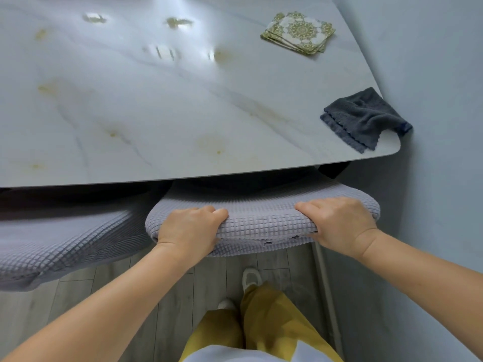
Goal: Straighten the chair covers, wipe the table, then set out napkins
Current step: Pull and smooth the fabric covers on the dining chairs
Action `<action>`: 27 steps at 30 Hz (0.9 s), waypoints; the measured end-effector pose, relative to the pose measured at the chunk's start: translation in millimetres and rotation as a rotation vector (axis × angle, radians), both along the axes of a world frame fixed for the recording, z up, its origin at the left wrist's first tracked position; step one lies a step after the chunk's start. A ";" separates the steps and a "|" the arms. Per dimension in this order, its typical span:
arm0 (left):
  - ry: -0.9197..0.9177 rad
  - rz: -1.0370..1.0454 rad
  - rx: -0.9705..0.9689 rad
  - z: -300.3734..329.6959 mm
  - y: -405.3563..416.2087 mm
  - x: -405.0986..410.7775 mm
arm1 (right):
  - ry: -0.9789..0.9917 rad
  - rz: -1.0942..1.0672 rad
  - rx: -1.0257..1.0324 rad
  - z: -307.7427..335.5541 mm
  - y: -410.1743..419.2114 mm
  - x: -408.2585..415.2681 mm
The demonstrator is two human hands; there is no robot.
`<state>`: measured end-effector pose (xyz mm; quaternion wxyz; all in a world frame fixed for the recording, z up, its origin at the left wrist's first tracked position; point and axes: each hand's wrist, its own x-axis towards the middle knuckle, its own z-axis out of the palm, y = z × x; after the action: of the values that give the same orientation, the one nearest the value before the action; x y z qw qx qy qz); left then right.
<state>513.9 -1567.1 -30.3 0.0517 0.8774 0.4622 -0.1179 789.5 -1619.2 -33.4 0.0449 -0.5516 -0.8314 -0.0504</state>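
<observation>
The marble-patterned table (162, 105) fills the upper view; its surface carries several yellowish stains and wet patches. Just below the table's near edge, a chair back in a grey waffle-weave chair cover (261, 220) is pushed against the table. A second covered chair (60, 246) sits left of it, also below the table's near edge. Both hands grasp the top edge of the nearer cover: the left hand (190, 231) curls over its left part, fingers wrapped onto the far side; the right hand (339, 223) clamps its right part likewise. The fabric's lower hem between the hands shows a ragged, puckered line. A dark grey cloth (366, 118) lies crumpled on the table's near right corner. A stack of green-patterned napkins (299, 32) rests towards the table's far right.
</observation>
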 end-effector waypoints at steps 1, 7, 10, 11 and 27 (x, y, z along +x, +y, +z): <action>0.006 0.004 0.001 -0.2 3.8 -3.7 | 0.010 0.002 0.006 -1.3 2.0 -3.3; -0.021 0.006 0.022 -4.3 9.3 -9.9 | 0.020 0.075 0.027 -4.1 10.9 -1.0; -0.033 0.017 0.043 -3.8 7.9 -7.2 | 0.010 0.108 0.027 -2.3 13.5 2.8; -0.032 0.022 0.048 -3.0 7.6 -5.7 | 0.006 0.115 0.029 -1.8 14.3 4.2; -0.054 -0.046 0.005 -4.2 19.4 -2.9 | 0.005 0.075 0.063 -3.2 17.1 7.3</action>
<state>511.0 -1547.7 -34.5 0.0594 0.8909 0.4404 -0.0941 796.8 -1602.1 -36.6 0.0661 -0.5184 -0.8494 -0.0736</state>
